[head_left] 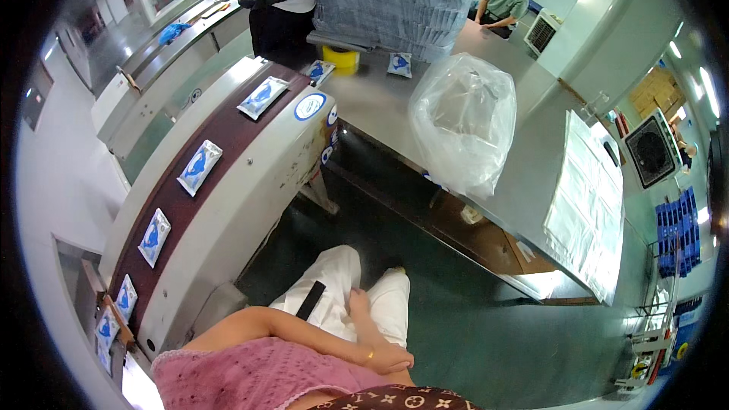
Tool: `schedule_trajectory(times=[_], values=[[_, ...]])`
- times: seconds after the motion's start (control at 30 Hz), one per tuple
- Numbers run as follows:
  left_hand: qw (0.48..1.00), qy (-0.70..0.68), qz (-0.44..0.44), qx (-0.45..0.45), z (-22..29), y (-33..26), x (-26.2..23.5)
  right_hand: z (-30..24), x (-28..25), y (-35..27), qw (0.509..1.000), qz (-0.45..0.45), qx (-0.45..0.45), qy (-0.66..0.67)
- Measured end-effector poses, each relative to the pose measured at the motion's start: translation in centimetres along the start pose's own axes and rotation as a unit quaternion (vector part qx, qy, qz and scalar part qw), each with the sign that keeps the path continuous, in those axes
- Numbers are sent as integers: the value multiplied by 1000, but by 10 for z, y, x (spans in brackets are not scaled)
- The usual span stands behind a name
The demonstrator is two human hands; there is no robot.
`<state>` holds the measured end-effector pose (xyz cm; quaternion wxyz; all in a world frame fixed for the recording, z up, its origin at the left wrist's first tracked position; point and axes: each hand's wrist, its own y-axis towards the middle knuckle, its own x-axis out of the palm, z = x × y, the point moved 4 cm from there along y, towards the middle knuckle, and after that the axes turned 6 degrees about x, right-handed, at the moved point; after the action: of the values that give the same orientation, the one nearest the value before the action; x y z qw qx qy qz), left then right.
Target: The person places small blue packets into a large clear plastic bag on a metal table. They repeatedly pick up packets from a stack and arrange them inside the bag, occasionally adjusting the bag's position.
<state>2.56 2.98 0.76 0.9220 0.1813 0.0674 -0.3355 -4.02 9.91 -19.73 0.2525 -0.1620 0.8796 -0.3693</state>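
Both my hands are at my lap, over white trousers [391, 304]. My left hand [392, 359] is closed round my right forearm, with a thin gold band near its wrist. My right hand [360, 307] lies on the trousers between my thighs, its fingers stretched out and nothing seen in it. To my left, a curved conveyor with a dark red belt [168, 191] carries several small white-and-blue packets [200, 168], spaced along it. Two more packets, one of them a packet [399, 64] lying flat, are on the metal table [372, 106] beyond the belt's far end.
A clear plastic bag [463, 125] stands open on the table. Flat plastic sheets [585, 205] lie at its right end. Behind, a co-worker [292, 0] reaches over a large bagged stack of grey packs [387, 11], near a yellow round object [340, 58]. Another person [501, 4] sits farther back.
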Motion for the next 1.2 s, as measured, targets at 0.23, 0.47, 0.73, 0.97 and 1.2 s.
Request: schedule_trajectory(times=[0.23, 0.47, 0.73, 0.97, 1.2], values=[[997, -66, 18, 48, -26, 52, -63, -15, -13, 35, 985, -23, -68, -155], [999, -26, 39, -3, -3, 87, -102, -15, -40, 7, 967, -126, -13, -222], [952, 192, -135, -194, 11, 151, -190, -105, -162, 4, 967, -119, -82, -210], [877, 267, -93, -388, 21, 123, -314, -202, -265, 29, 921, -39, -201, -331], [876, 261, 92, -395, 2, 19, -376, -285, -230, 33, 960, -195, -181, -90]])
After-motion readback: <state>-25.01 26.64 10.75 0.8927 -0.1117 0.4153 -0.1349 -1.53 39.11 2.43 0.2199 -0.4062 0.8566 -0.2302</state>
